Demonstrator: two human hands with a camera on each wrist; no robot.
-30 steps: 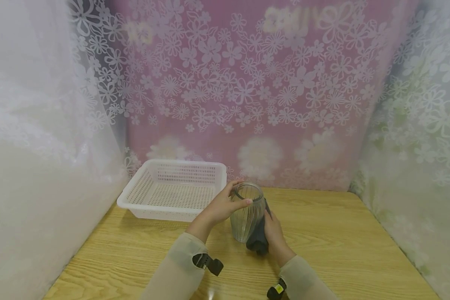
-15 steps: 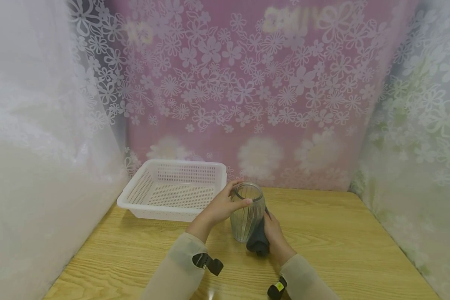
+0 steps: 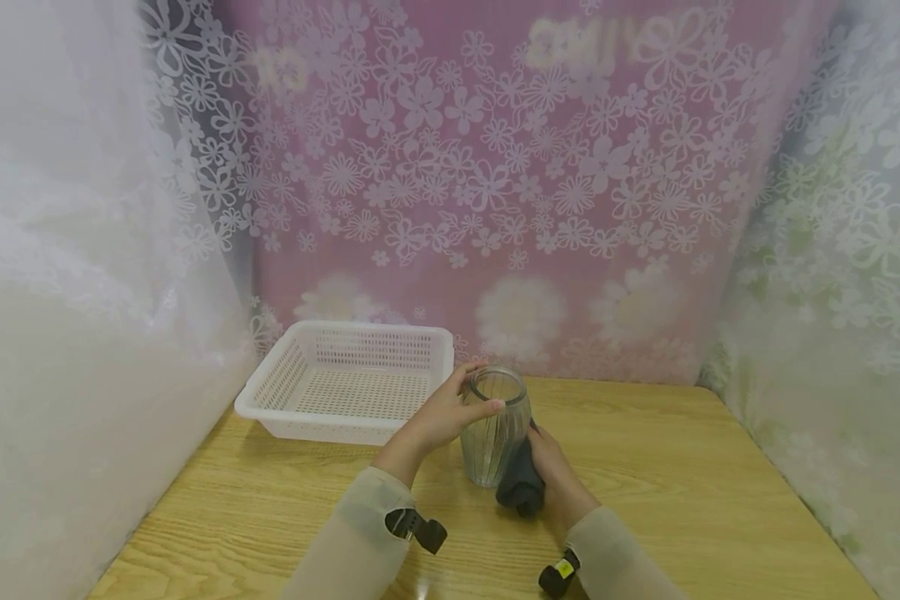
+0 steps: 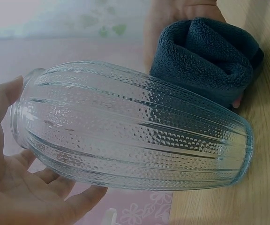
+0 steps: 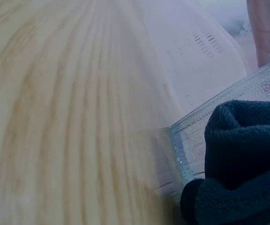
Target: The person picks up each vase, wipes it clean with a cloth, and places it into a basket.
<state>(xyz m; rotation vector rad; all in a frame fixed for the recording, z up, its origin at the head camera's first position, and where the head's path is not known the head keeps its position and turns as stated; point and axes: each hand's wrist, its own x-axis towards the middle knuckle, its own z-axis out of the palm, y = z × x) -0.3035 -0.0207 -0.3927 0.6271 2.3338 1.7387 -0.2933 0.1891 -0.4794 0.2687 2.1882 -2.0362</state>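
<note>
A clear glass vase [image 3: 487, 446] with vertical ribs and a dimpled surface stands upright on the wooden table. My left hand [image 3: 444, 410] grips it near the mouth, the thumb over the near side of the neck and the other fingers round the far side. In the left wrist view the fingers [image 4: 86, 200] curl under the vase [image 4: 139, 126]. My right hand [image 3: 555, 467] holds a folded dark blue-grey towel [image 3: 521, 483] against the vase's lower right side. The towel [image 5: 243, 159] hides part of the glass in the right wrist view.
A white perforated plastic basket [image 3: 315, 427] sits at the back left of the wooden table [image 3: 660, 475], just left of the vase. A pink flowered curtain [image 3: 495, 208] hangs behind, with pale sheets on both sides.
My right hand and the towel have shifted slightly down and to the right along the vase. The left hand and the vase have stayed in place.
</note>
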